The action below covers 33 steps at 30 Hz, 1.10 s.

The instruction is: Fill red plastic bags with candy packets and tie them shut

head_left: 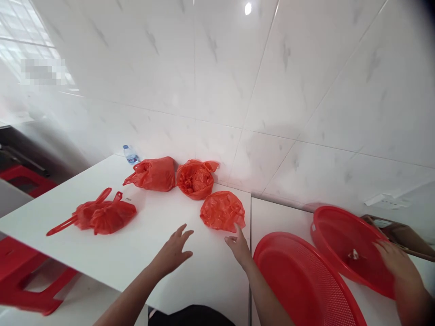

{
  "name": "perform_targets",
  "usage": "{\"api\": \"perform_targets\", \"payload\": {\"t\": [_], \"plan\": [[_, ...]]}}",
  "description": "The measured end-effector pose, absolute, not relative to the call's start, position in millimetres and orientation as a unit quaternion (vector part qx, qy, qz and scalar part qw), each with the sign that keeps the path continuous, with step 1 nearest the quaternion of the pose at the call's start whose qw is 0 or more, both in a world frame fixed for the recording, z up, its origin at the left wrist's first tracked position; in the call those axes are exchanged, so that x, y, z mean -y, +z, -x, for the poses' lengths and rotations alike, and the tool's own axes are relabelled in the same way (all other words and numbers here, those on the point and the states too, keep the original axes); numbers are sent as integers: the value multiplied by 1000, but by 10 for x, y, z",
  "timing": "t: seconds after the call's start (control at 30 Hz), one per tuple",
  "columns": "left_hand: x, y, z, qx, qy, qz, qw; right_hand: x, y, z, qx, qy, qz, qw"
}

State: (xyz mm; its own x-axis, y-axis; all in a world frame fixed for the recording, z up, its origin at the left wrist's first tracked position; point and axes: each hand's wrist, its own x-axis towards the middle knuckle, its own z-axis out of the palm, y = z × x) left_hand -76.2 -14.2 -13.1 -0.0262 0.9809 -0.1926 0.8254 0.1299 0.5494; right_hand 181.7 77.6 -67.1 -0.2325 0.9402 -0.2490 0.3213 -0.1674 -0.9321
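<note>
My left hand [174, 251] hovers over the white table [142, 258] with its fingers apart and nothing in them. My right hand [239, 246] is just in front of a crumpled red plastic bag [222, 209], thumb and forefinger apart. Its fingertip overlaps the bag's near edge; whether it touches I cannot tell. Behind that bag, against the wall, sits a red bag with its top rolled open [195, 180] and red plastic bunched inside. To its left lies a full red bag [157, 174]. A tied red bag with handles [108, 216] rests on the left.
A clear water bottle [130, 155] stands near the wall. On the right are a red perforated basket [288, 276] and a red basin [340, 231] with a small item inside. Another person's hand [396, 262] reaches over that basin. A red stool [30, 276] stands at lower left.
</note>
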Motion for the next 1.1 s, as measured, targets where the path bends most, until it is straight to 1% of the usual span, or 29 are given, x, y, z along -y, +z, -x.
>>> {"api": "perform_targets", "payload": {"t": [0.1,0.27,0.37,0.47,0.57,0.63,0.7,0.77,0.83,0.9,0.97,1.03,1.1], "plan": [[181,-95,618,-675,147,-639,338,-880,-758,-1706,556,560,546,281],[230,-77,492,-664,162,-621,384,-640,-906,-1484,581,576,526,232],[232,-143,422,-656,205,-603,406,-309,-830,-1382,638,577,475,187],[224,-248,341,-684,225,-538,438,-18,-678,-1357,691,569,422,142],[212,-353,272,-703,230,-488,463,150,-571,-1411,707,573,405,90],[201,-398,246,-702,239,-483,465,200,-553,-1461,694,599,390,80],[192,-400,239,-701,246,-488,458,214,-572,-1494,652,642,391,96],[193,-345,244,-695,281,-467,469,196,-610,-1503,594,666,429,141],[199,-239,261,-656,360,-398,531,143,-657,-1512,535,669,477,199],[193,-110,297,-575,449,-278,625,63,-702,-1558,480,663,517,249],[166,5,353,-503,521,-150,673,-15,-734,-1661,412,668,555,276],[128,86,426,-470,568,-71,672,-63,-745,-1810,341,687,574,288],[97,133,514,-470,587,-55,657,-74,-739,-1977,285,722,556,298]]}}
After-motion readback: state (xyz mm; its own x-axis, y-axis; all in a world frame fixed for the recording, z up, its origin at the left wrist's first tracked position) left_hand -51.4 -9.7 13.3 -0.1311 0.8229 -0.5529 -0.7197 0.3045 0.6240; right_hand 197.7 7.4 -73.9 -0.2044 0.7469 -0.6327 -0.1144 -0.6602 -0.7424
